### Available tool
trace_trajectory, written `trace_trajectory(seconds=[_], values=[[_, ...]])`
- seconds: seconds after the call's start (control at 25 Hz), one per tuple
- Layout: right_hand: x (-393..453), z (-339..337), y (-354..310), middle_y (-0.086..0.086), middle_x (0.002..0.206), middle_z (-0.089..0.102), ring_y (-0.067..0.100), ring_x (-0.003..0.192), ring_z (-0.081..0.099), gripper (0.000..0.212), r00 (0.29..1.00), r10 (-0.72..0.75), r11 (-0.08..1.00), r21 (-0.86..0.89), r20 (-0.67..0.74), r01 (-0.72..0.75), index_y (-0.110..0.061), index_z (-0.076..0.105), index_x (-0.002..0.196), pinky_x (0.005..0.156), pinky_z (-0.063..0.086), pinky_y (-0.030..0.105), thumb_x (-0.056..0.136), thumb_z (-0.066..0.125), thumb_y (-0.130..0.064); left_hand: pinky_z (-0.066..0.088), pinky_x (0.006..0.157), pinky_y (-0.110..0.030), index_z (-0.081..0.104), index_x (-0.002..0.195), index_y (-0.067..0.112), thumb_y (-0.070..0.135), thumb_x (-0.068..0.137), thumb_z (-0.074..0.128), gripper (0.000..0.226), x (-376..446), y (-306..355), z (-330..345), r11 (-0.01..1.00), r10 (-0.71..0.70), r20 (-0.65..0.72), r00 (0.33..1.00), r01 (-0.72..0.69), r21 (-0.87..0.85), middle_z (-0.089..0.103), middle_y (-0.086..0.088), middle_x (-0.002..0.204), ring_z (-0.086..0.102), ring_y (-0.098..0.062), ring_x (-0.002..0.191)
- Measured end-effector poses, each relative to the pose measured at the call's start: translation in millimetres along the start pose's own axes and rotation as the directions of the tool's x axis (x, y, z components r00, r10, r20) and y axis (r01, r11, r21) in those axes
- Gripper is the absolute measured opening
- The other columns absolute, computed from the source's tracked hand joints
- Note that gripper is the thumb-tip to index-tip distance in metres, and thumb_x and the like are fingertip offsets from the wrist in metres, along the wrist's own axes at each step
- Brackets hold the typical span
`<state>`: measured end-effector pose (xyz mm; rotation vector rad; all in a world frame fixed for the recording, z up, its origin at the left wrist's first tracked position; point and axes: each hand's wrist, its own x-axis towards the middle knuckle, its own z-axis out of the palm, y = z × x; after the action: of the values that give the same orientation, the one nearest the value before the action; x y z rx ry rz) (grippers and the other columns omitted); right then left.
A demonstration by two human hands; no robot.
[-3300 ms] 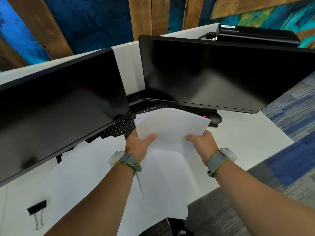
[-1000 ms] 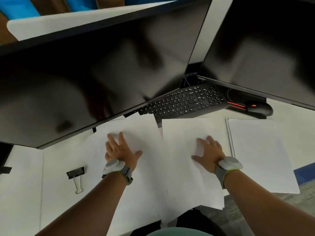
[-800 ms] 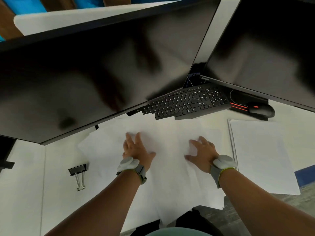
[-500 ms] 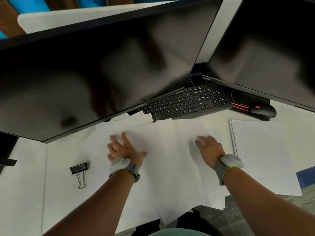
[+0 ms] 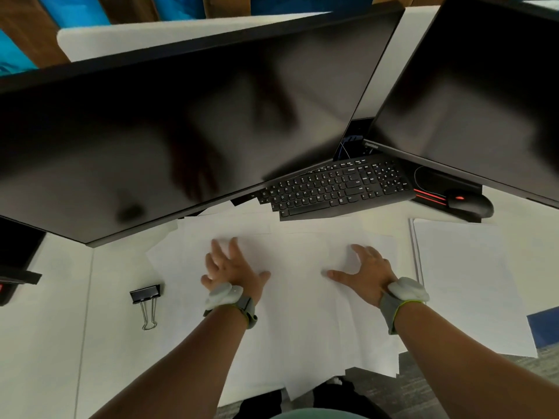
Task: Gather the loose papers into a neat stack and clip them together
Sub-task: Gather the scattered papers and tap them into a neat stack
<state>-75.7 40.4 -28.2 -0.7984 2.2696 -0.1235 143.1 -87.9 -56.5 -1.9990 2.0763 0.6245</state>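
Observation:
Several loose white papers (image 5: 299,300) lie overlapped and askew on the white desk, their near edges hanging past the desk's front. My left hand (image 5: 231,269) rests flat on their left part with fingers spread. My right hand (image 5: 364,272) lies flat on their right part, thumb pointing left. A separate, squarer pile of white sheets (image 5: 465,282) sits to the right, apart from my hands. A black binder clip (image 5: 145,300) with silver handles lies on the bare desk left of the papers.
A black keyboard (image 5: 335,189) sits just beyond the papers, a black mouse (image 5: 470,204) to its right. Two large dark monitors (image 5: 181,125) overhang the back of the desk (image 5: 45,328). The desk's front edge runs close to my body.
I held a bundle of sheets in the air 3.3 s ago; now both hands press flat on the papers. Over the last second they slid the sheets closer together.

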Motion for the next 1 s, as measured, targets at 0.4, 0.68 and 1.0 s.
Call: trace_trajectory(seconds=[0.4, 0.68, 1.0], values=[[-6.9, 14.2, -11.9, 0.01, 0.164, 0.019, 0.037, 0.145, 0.024, 0.106, 0.998, -0.036, 0.995, -0.088, 0.042, 0.04, -0.026, 0.021, 0.157, 0.115, 0.032, 0.043, 0.073, 0.072, -0.065, 0.037, 0.105, -0.051, 0.008, 0.154, 0.03, 0.058, 0.065, 0.081, 0.118, 6.2, -17.9, -8.0, 0.98, -0.151, 0.006, 0.988, 0.151, -0.13, 0.004, -0.011, 0.164, 0.031, -0.035, 0.14], [-5.0, 4.6, -0.4, 0.009, 0.151, 0.037, 0.035, 0.132, 0.038, 0.106, 1.0, -0.018, 0.999, -0.052, -0.012, 0.017, -0.028, 0.022, 0.154, 0.108, 0.04, 0.042, 0.07, 0.083, -0.048, 0.048, 0.095, -0.05, 0.012, 0.149, 0.028, 0.039, 0.06, 0.09, 0.119, 12.5, -32.5, -14.6, 0.916, -0.223, 0.029, 0.974, 0.219, -0.336, 0.056, -0.014, 0.131, 0.057, -0.038, 0.116], [1.9, 6.7, 1.2, 0.009, 0.12, 0.06, 0.032, 0.105, 0.062, 0.082, 0.999, 0.03, 0.963, 0.269, -0.033, -0.021, -0.028, 0.029, 0.151, 0.081, 0.05, 0.032, 0.083, 0.075, -0.017, 0.053, 0.072, -0.031, 0.06, 0.115, 0.014, 0.016, 0.067, 0.087, 0.054, 18.4, -43.6, -16.1, 0.647, -0.046, 0.137, 0.99, 0.134, -0.751, 0.071, -0.002, 0.094, 0.068, -0.028, 0.087]])
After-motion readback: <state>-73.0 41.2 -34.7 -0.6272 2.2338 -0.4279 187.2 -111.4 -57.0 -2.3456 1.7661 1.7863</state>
